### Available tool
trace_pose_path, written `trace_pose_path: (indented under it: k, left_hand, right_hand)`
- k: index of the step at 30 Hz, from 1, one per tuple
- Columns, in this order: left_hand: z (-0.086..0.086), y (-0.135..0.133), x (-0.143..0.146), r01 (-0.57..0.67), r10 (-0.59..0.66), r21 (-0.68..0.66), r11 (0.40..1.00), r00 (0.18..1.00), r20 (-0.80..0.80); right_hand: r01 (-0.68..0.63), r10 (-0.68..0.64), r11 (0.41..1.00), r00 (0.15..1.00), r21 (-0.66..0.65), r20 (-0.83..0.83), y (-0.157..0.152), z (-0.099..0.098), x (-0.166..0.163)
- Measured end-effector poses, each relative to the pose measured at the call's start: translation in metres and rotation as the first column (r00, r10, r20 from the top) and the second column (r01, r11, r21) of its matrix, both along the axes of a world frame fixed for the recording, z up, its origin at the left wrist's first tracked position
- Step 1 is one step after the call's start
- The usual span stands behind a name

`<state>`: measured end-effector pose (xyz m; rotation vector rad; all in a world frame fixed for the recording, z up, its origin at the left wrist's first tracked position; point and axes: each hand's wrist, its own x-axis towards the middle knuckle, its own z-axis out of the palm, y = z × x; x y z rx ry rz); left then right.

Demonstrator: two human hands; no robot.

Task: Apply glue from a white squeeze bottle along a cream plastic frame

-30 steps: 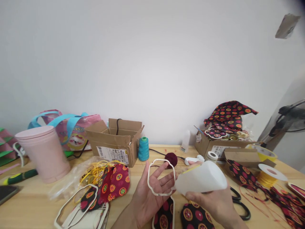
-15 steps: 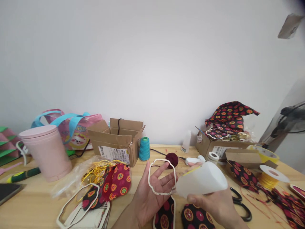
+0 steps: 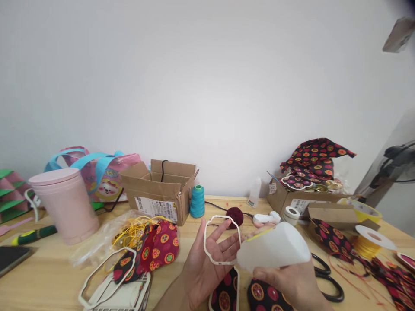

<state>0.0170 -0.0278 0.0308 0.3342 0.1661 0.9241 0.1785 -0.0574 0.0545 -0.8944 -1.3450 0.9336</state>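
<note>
My left hand (image 3: pixel 207 270) lies palm up with fingers spread, and a white scalloped frame (image 3: pixel 222 239) rests on the fingers. My right hand (image 3: pixel 292 283) grips a translucent white squeeze bottle (image 3: pixel 274 247), tilted so its nozzle touches the frame's lower right edge. Below the hands lie a frame filled with dark patterned fabric (image 3: pixel 224 293) and a round patterned fabric piece (image 3: pixel 264 296) on the wooden table (image 3: pixel 48 280).
Pink tub (image 3: pixel 65 205), tote bag (image 3: pixel 97 175), open cardboard box (image 3: pixel 162 190), teal thread spool (image 3: pixel 197 201), maroon yarn ball (image 3: pixel 234 214). Empty frames (image 3: pixel 106 278) and red fabric (image 3: pixel 155 248) at left. Scissors (image 3: pixel 327 276), yellow cord spool (image 3: pixel 369 242) and fabric boxes (image 3: pixel 308 190) at right.
Both hands, the frame and the bottle have held almost still; the bottle's nozzle stays at the frame's edge. The view has shifted slightly.
</note>
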Motion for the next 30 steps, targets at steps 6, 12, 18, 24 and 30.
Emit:
trace_pose_path:
  k: [6, 12, 18, 24, 30]
  left_hand:
    - [0.0, 0.0, 0.001, -0.012, 0.012, 0.004, 1.0, 1.0, 0.018]
    - [0.001, -0.002, 0.001, -0.019, 0.019, -0.013, 1.0, 1.0, 0.008]
    - [0.0, -0.003, 0.001, -0.041, 0.041, -0.024, 0.999, 0.999, -0.006]
    - [0.0, -0.002, 0.001, -0.06, 0.06, -0.016, 0.998, 0.998, 0.007]
    - [-0.001, -0.001, 0.004, -0.058, 0.058, -0.021, 0.998, 0.998, 0.004]
  right_hand:
    - [0.05, -0.052, 0.999, 0.996, 0.022, 0.076, -0.001, -0.003, 0.005]
    - [-0.044, 0.044, 0.999, 0.994, -0.007, 0.104, 0.001, -0.006, 0.006]
    - [0.022, -0.021, 1.0, 0.999, -0.02, 0.026, 0.001, -0.008, 0.001]
    - [0.054, -0.053, 0.998, 0.997, -0.01, 0.061, -0.001, -0.007, 0.0]
    - [-0.04, 0.039, 0.999, 0.999, -0.026, -0.038, -0.002, -0.008, -0.006]
